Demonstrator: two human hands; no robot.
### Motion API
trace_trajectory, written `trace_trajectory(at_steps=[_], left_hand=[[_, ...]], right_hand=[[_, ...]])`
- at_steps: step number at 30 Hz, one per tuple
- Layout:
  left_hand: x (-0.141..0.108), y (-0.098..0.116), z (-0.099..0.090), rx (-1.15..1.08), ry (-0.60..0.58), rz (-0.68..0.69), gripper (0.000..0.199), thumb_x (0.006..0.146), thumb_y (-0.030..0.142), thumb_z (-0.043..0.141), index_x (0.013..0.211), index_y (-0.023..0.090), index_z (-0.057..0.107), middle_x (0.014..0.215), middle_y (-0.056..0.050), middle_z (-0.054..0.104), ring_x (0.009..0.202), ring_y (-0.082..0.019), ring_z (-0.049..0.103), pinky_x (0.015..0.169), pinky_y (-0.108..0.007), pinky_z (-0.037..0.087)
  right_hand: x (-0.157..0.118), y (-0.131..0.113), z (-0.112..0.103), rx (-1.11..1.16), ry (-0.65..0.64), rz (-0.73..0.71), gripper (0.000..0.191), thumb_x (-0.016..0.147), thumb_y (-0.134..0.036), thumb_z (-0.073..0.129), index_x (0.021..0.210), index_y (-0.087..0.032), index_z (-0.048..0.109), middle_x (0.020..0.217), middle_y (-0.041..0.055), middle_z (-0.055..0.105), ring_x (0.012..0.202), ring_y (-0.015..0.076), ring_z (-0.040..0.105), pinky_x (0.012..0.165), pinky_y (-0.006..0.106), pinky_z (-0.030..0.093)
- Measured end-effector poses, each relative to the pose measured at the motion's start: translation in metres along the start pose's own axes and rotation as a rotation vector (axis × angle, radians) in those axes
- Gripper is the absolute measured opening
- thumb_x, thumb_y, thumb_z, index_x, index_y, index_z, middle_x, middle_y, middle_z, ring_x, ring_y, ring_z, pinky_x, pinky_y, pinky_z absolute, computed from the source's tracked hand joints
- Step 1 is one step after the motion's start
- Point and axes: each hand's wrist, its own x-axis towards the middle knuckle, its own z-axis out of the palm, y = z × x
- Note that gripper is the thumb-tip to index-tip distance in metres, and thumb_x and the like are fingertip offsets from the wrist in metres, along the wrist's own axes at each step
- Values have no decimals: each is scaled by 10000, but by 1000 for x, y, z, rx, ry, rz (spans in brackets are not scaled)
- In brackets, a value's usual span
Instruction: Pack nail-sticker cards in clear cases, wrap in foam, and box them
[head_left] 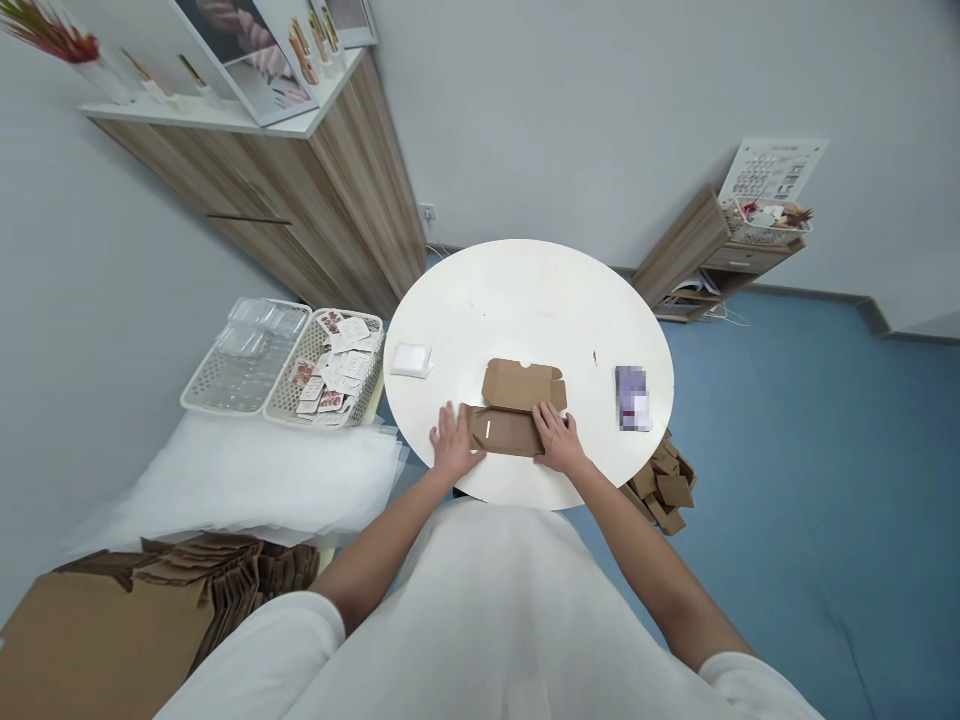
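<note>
A brown cardboard box [517, 434] lies near the front edge of the white round table, its lid [523, 385] folded back away from me. Inside its shallow tray shows a small white strip [489, 429]. My left hand [453, 446] rests at the box's left end, fingers spread on the table and against the side. Over the right end lies my right hand [558, 440], fingers stretched across the side wall and the lid's near edge. Neither hand grips anything that I can see. Left of the box is a small white packet [411, 360]; to the right lies a blurred purple item [632, 398].
Left of the table [525, 290] stand white baskets with clear plastic cases [259, 325] and printed cards [341, 365]. Below them are translucent sheets [262, 470] and stacked flat cardboard [112, 630]. Folded boxes [667, 485] sit on the floor at right. A wooden cabinet [330, 200] stands behind.
</note>
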Motion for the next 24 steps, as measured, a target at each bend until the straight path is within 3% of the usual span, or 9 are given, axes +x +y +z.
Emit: trace_trajectory(at_steps=[1, 3, 7, 10, 13, 18, 24], left_hand=[[-4, -10, 2, -75, -16, -91, 992, 602, 363, 680, 1371, 127, 99, 1419, -232, 161, 1295, -367, 180, 961, -515, 262], [-10, -25, 7, -256, -93, -85, 926, 642, 294, 649, 1365, 101, 104, 1343, -220, 340, 1228, -307, 351, 942, -421, 334], [-2, -26, 12, -518, -84, -184, 716, 681, 211, 605, 1308, 127, 269, 1112, -130, 571, 928, -193, 588, 818, -303, 430], [8, -16, 7, -576, -59, -279, 452, 700, 217, 580, 1134, 135, 487, 929, -81, 635, 828, -175, 606, 752, -284, 444], [13, -13, -2, -602, -69, -231, 242, 730, 209, 527, 959, 160, 587, 825, -53, 645, 796, -171, 606, 715, -272, 441], [13, -15, -10, -537, -61, -208, 199, 739, 226, 517, 918, 156, 568, 784, -50, 631, 777, -176, 599, 680, -267, 429], [6, -5, -4, -423, -121, -96, 242, 737, 288, 539, 935, 153, 504, 844, -62, 606, 751, -167, 581, 654, -263, 416]], right_hand=[[0, 0, 0, 7, 5, 2, 1057, 591, -342, 667, 1386, -188, -12, 1458, 132, 105, 1337, 265, 44, 1018, 493, 90], [-1, -1, 0, 23, 13, 12, 1056, 595, -331, 659, 1385, -184, -26, 1458, 130, 107, 1337, 260, 39, 1016, 482, 104], [3, -5, -1, 49, 7, 24, 1058, 596, -334, 653, 1384, -195, -39, 1462, 122, 91, 1336, 262, 41, 1007, 466, 133], [7, -9, 0, 62, 2, 35, 1036, 601, -313, 639, 1384, -209, -32, 1467, 114, 66, 1336, 265, 46, 998, 454, 161], [8, -13, 4, 74, 12, 42, 1007, 610, -283, 624, 1387, -206, -13, 1468, 112, 64, 1336, 267, 47, 996, 442, 180], [8, -20, 8, 78, 27, 66, 994, 601, -209, 601, 1391, -170, 1, 1466, 119, 79, 1335, 270, 40, 995, 437, 196], [12, -25, 7, 74, 47, 45, 995, 587, -190, 608, 1391, -173, 21, 1463, 121, 99, 1331, 270, 61, 994, 456, 191]])
